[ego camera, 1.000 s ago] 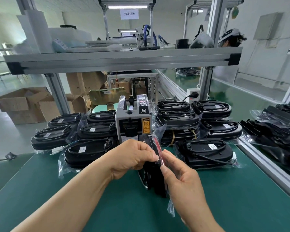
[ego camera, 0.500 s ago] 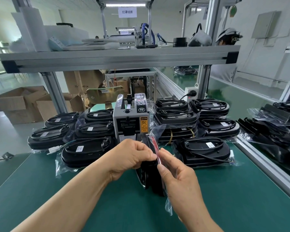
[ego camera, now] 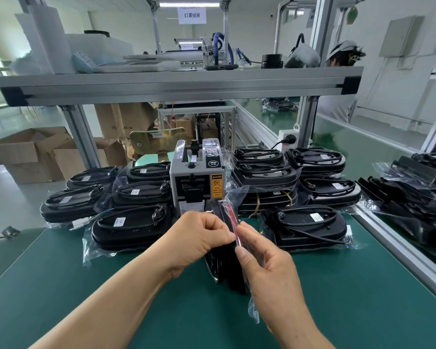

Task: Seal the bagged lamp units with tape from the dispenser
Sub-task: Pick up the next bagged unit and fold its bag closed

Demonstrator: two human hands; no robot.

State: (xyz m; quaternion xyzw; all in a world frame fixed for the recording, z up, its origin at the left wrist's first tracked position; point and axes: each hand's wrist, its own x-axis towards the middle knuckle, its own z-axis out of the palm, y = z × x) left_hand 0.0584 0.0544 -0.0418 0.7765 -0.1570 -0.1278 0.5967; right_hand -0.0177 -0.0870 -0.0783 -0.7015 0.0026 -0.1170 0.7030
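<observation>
A black lamp unit in a clear plastic bag (ego camera: 228,268) stands on edge on the green bench, just in front of the grey tape dispenser (ego camera: 196,180). My left hand (ego camera: 199,239) grips the unit's top from the left, fingers curled over the bag. My right hand (ego camera: 264,258) pinches the bag's folded flap with its red strip (ego camera: 231,217) between thumb and fingers. Whether a piece of tape is on the flap cannot be made out.
Bagged black lamp units lie stacked left (ego camera: 128,225) and right (ego camera: 305,227) of the dispenser. An aluminium rail (ego camera: 400,250) bounds the bench on the right, with more bagged parts (ego camera: 413,197) beyond. A shelf (ego camera: 176,81) runs overhead. Cardboard boxes (ego camera: 28,154) sit on the floor at left.
Both hands keep their hold on the bagged unit. My right fingers have slid slightly along the flap; the view has shifted a little.
</observation>
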